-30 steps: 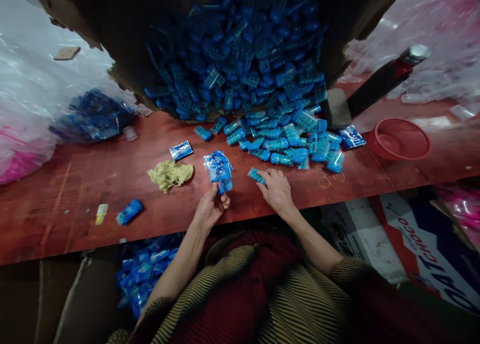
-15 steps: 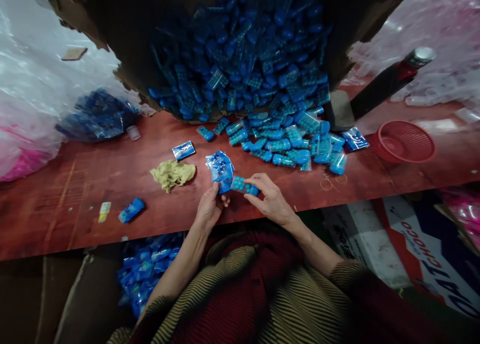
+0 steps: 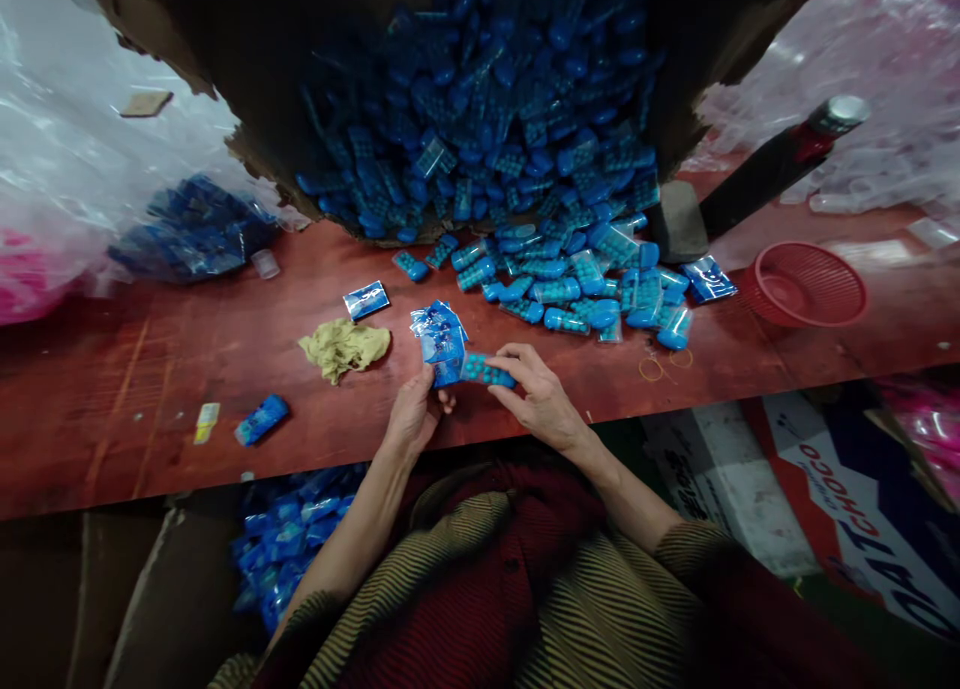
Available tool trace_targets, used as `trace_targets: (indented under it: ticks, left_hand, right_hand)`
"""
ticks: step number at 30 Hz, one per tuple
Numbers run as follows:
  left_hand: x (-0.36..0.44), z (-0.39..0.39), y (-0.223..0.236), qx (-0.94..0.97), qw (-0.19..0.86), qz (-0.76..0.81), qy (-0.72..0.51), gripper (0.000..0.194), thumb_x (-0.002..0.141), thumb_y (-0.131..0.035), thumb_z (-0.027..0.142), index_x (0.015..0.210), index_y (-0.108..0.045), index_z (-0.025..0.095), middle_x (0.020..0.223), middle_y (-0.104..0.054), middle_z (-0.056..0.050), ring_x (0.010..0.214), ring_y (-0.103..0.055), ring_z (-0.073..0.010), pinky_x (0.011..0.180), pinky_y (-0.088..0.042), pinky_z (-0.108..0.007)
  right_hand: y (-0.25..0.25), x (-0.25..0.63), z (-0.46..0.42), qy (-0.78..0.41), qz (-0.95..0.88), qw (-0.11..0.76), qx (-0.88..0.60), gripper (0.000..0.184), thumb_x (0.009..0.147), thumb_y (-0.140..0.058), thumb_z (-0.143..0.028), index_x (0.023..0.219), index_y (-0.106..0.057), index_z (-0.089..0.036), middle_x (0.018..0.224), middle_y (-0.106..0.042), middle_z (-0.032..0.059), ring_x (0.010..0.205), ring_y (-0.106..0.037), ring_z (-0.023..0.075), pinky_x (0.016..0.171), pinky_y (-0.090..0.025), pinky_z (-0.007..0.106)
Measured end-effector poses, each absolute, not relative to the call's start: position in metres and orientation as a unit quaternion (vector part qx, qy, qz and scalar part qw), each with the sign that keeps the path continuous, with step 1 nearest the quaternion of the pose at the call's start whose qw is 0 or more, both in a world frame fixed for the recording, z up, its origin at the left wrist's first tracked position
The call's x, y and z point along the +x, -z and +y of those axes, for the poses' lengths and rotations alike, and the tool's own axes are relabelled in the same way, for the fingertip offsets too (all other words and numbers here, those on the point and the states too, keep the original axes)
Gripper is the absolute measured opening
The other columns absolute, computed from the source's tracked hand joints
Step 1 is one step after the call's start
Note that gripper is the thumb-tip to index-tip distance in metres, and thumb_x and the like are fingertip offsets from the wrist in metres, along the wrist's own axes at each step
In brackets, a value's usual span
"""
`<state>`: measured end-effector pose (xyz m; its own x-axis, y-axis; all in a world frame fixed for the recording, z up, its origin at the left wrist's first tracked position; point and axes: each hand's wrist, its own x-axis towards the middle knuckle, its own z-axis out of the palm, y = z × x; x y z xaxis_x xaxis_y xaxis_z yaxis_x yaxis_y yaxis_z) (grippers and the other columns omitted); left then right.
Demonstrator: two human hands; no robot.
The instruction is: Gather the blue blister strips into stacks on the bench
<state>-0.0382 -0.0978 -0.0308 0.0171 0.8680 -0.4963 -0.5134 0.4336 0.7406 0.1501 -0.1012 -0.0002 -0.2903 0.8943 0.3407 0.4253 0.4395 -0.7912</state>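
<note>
Head view: your right hand (image 3: 546, 394) is holding one clear container of turquoise balls (image 3: 480, 369) near the front edge of the red worktop (image 3: 172, 359). Its grip is clamped on the container's right part, thumb on the near side, fingers on the far side; the clear end is pointing left. That end is lying right beside the fanned blue wrappers (image 3: 441, 339); whether it is touching them, you cannot tell from here.

Handling, as judged: the container is looking light, with a smooth, fairly stiff and somewhat slippery shell. You are best taking it by the sides near the blue end, pressing moderately, since thin clear plastic may be liable to crack or dent. The wrappers are appearing thin, flexible and glossy, likely to slide over one another; an edge pinch is suiting them.

Pose: your left hand (image 3: 415, 409) is resting at the wrappers' near end, its grip closed on their edge with the thumb uppermost and the other fingers curling inward. Both forearms are reaching forward from the body and converging. Your right wrist is angling leftward, knuckles up. Beyond, loose filled containers (image 3: 555, 289) are lying heaped on the worktop.
</note>
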Motion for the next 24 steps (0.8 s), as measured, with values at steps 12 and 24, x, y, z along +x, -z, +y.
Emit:
trace_targets:
  ticks: [12, 24]
  left_hand:
    - [-0.039, -0.094, 0.026, 0.129, 0.699, 0.507, -0.487, 0.039, 0.059, -0.076, 0.046, 0.061, -0.052, 0.015, 0.041, -0.049, 0.003, 0.041, -0.05, -0.0106, 0.038, -0.038, -0.02]
    - [-0.04, -0.094, 0.019, 0.233, 0.654, 0.512, -0.505, 0.042, 0.058, -0.074, 0.052, 0.057, -0.053, 0.015, 0.041, -0.051, 0.003, 0.04, -0.05, -0.0104, 0.039, -0.041, -0.021]
  right_hand:
    - [0.013, 0.155, -0.098, -0.22, -0.793, 0.416, -0.387, 0.026, 0.087, -0.052, -0.017, 0.11, -0.062, -0.023, 0.112, -0.056, 0.0087, 0.103, -0.055, 0.0194, 0.089, -0.049, 0.035]
    - [0.013, 0.153, -0.096, -0.347, -0.738, 0.427, -0.39, 0.024, 0.083, -0.057, -0.019, 0.106, -0.064, -0.022, 0.113, -0.056, 0.0089, 0.106, -0.056, 0.0192, 0.092, -0.048, 0.035]
